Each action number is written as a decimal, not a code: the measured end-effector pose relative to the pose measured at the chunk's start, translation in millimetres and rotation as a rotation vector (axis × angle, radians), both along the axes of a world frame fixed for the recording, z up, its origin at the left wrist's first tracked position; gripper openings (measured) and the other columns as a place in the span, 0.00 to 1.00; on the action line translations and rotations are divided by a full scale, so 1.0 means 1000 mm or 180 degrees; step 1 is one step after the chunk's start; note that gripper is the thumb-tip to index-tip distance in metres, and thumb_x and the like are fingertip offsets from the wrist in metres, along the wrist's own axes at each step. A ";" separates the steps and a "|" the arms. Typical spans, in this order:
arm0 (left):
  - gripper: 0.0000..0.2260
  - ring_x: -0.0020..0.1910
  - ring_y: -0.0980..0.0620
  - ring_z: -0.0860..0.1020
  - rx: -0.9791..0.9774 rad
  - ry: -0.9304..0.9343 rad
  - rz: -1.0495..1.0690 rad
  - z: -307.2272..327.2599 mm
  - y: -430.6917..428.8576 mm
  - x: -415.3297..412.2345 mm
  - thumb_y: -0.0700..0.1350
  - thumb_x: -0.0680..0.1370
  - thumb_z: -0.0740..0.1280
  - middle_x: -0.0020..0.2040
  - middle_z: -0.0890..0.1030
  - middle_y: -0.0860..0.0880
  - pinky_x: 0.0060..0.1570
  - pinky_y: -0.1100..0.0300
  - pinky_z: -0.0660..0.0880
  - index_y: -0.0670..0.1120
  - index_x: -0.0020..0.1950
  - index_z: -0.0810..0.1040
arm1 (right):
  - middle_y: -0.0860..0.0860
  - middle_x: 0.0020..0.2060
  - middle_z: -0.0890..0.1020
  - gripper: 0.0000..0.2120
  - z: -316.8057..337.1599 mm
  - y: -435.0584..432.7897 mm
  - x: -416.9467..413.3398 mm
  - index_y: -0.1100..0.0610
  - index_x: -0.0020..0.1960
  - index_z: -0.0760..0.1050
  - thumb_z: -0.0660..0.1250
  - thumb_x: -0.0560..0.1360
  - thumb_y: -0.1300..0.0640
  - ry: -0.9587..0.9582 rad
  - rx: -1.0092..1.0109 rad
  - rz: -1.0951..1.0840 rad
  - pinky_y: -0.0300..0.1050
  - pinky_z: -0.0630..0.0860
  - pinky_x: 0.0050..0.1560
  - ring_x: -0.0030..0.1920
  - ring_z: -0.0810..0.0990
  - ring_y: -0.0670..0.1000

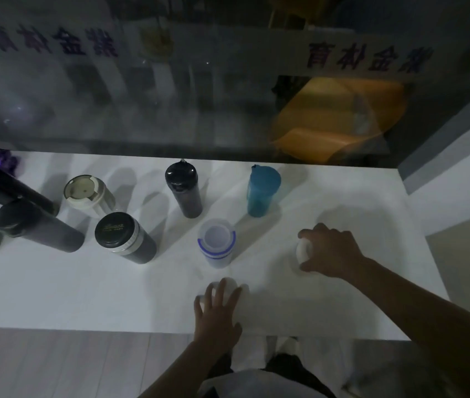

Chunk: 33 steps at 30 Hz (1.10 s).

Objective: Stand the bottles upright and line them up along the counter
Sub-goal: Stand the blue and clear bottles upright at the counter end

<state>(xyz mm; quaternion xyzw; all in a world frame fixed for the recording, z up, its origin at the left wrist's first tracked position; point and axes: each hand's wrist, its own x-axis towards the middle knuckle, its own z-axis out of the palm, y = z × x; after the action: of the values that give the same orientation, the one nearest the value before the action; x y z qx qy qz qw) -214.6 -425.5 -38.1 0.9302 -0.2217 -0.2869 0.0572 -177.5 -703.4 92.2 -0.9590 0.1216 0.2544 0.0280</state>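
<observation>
We see the white surface [84, 297] carrying several bottles. A black flask [183, 192] and a teal cup [263, 191] stand upright at the rear; a dark flask with a silver band [126, 238] and a clear bottle with a blue ring [217, 242] stand nearer. The contents of these we cannot tell. Our right hand [332, 251] has its grip closed around a white bottle [302, 251], fingers curled over its top. Our left hand [216, 311] has its grip spread over a second white bottle [229, 285] near the front edge; whether it clasps it we cannot tell.
</observation>
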 end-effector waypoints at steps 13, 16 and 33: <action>0.32 0.78 0.47 0.50 -0.0171 0.0753 -0.0172 0.017 0.031 0.033 0.59 0.74 0.63 0.80 0.53 0.51 0.75 0.46 0.50 0.58 0.77 0.57 | 0.46 0.65 0.76 0.29 0.059 0.078 -0.034 0.42 0.69 0.68 0.67 0.70 0.35 -0.0803 0.1006 -0.0916 0.53 0.67 0.67 0.65 0.73 0.52; 0.31 0.77 0.49 0.55 -0.0350 0.0722 0.0173 0.047 0.049 0.036 0.60 0.75 0.63 0.78 0.59 0.53 0.74 0.46 0.53 0.58 0.77 0.58 | 0.45 0.67 0.74 0.29 0.059 0.111 -0.061 0.43 0.69 0.69 0.68 0.70 0.37 -0.1059 0.1404 -0.1049 0.51 0.66 0.68 0.67 0.71 0.50; 0.41 0.79 0.49 0.39 -0.0758 -0.0747 0.2385 0.147 0.209 -0.092 0.68 0.74 0.60 0.80 0.40 0.53 0.77 0.44 0.44 0.61 0.76 0.37 | 0.49 0.76 0.61 0.43 0.017 0.298 -0.115 0.45 0.75 0.61 0.56 0.63 0.29 -0.0920 0.2539 -0.0003 0.48 0.55 0.75 0.77 0.56 0.50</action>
<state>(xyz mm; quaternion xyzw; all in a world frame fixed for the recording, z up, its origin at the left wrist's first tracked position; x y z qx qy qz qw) -306.3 -216.6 108.5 0.9599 0.0958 -0.1105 0.2392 -292.7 -405.4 109.6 -0.8988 0.0088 0.1444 0.4138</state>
